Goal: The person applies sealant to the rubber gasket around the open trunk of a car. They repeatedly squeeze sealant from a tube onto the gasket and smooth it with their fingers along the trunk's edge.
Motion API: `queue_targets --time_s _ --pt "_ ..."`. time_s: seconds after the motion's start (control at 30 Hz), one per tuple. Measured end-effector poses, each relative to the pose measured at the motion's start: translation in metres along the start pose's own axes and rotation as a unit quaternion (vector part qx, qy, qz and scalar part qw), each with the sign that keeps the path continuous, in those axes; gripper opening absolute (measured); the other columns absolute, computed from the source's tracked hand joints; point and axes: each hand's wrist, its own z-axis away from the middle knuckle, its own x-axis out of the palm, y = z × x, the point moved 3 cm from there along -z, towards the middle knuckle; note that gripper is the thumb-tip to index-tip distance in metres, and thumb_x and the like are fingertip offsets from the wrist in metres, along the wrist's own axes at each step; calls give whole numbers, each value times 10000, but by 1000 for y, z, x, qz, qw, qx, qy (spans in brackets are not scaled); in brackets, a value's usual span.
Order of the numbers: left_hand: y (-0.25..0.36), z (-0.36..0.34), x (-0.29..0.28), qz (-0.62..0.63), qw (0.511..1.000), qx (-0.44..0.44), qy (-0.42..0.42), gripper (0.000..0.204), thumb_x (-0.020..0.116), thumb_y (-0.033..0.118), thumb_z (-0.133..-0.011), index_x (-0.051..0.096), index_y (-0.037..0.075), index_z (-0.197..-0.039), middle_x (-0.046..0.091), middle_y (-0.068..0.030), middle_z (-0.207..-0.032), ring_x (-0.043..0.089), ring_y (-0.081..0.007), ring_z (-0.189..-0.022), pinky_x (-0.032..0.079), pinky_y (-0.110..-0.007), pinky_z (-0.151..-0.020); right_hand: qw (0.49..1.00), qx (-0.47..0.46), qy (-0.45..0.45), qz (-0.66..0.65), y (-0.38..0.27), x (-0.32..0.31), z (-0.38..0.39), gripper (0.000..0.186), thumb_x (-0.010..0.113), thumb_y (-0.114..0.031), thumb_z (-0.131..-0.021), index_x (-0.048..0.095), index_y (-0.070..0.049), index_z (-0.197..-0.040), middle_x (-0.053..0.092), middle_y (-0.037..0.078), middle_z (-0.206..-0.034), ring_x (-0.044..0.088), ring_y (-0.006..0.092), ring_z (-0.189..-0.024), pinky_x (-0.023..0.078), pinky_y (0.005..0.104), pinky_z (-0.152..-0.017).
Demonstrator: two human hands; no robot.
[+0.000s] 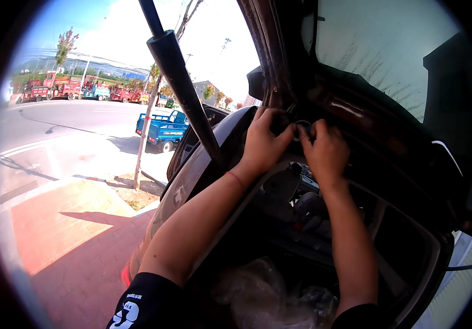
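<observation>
Both my arms reach up to the top edge of a car's rear opening, under the raised tailgate (367, 123). My left hand (266, 137) is at the left part of that edge, its fingers curled over into the dark and its thumb pointing right. Close beside it, my right hand (326, 149) has thumb and fingers bent together in a pinch. Between the two thumbs shows a small, dark, rounded piece with a pale rim (302, 124). Shadow hides what exactly the fingertips grip.
A black gas strut (184, 90) slants down on the left. Crumpled clear plastic (255, 290) lies inside the car's rear, below my arms. Outside are red paving (71, 225), a thin tree trunk (144, 142), a blue cargo vehicle (162, 130) and several parked red ones (67, 86).
</observation>
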Motion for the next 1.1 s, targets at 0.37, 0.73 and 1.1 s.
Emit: queue_targets --time_s 0.37,0.73,1.1 --pt "4 2 -4 31 999 -12 15 305 757 164 -832 680 2 -1079 641 -147 -1023 649 -349 -1010 517 -389 -884 982 20 -185 7 1 13 -13 309 727 -236 -857 597 -78 -1090 717 172 -837 706 387 -827 547 499 -692" --pt "-7 -5 -9 -22 998 50 45 449 529 -73 -816 598 33 -1247 617 -164 -1224 583 -418 -1151 496 -453 -942 882 100 -269 -375 24 72 -30 290 632 -78 -855 656 -10 -1136 707 241 -953 704 365 -911 537 412 -791" --pt "-11 2 -8 -132 990 -16 50 330 581 -34 -809 560 5 -1136 580 -205 -1094 596 -435 -1040 506 -513 -855 896 97 -76 -428 -2 29 2 258 727 -127 -930 650 -30 -1156 721 135 -1053 702 215 -908 531 317 -788"
